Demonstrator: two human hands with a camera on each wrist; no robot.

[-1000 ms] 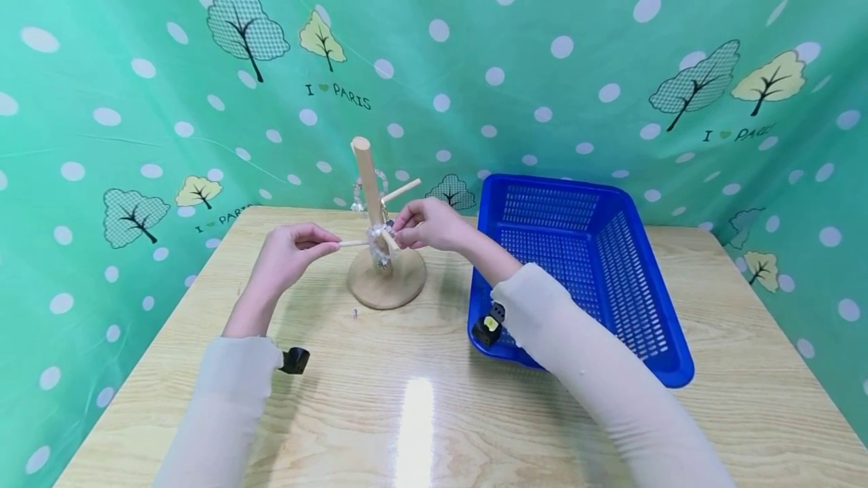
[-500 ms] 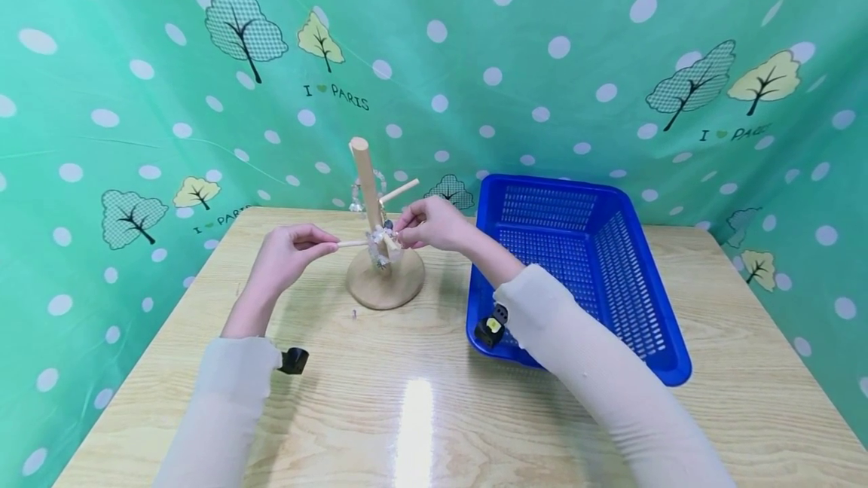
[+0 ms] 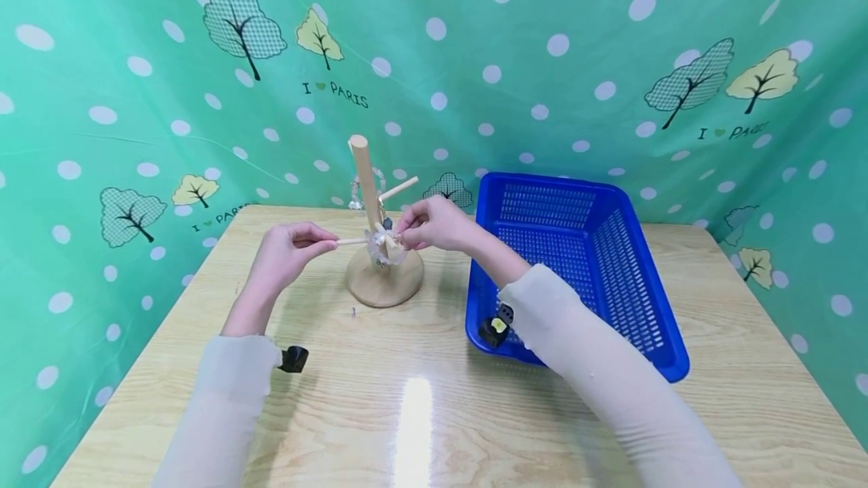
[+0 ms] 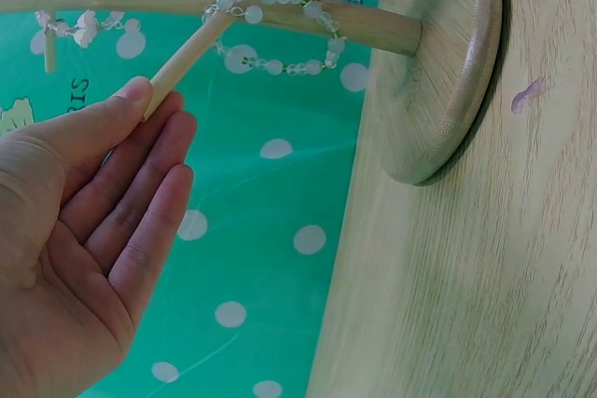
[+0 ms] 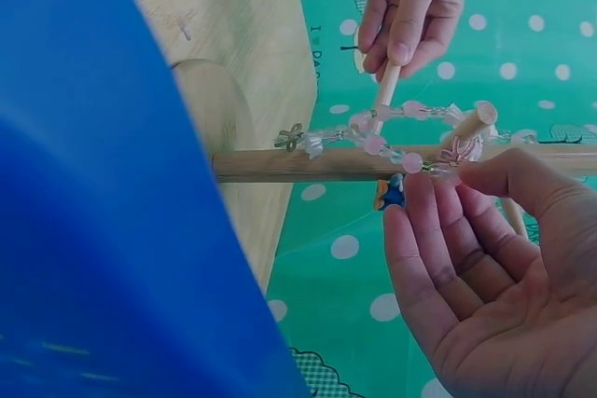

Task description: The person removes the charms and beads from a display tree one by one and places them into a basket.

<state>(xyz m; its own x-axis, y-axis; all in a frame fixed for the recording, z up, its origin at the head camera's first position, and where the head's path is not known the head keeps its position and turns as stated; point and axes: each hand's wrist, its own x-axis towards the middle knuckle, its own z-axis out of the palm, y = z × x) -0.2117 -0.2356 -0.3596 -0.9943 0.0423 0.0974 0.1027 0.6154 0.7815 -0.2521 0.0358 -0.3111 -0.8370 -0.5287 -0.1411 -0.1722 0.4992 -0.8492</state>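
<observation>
My left hand (image 3: 285, 258) pinches the tip of a thin wooden peg (image 4: 189, 61) on the left side of a wooden jewelry stand (image 3: 366, 179). A bracelet of pink and clear beads (image 5: 374, 144) lies about the post and the short front peg (image 5: 480, 118). At the front peg, my right hand (image 3: 437, 224) pinches the bracelet between thumb and fingertips, the other fingers loosely extended in the right wrist view. A small blue and orange figure charm (image 5: 393, 193) hangs close beside those fingertips. The stand's round base (image 3: 384, 288) sits flat on the table.
Another beaded bracelet (image 3: 356, 193) hangs higher on the stand, at the back. To the right is a blue plastic basket (image 3: 576, 181), with my right forearm crossing over it. A tiny purplish piece (image 3: 353, 312) lies before the base. A green patterned cloth (image 3: 434, 59) hangs behind.
The bracelet's loop has spread wider and shifted slightly right at the front peg, drawn by my right hand. My left hand keeps its pinch on the side peg.
</observation>
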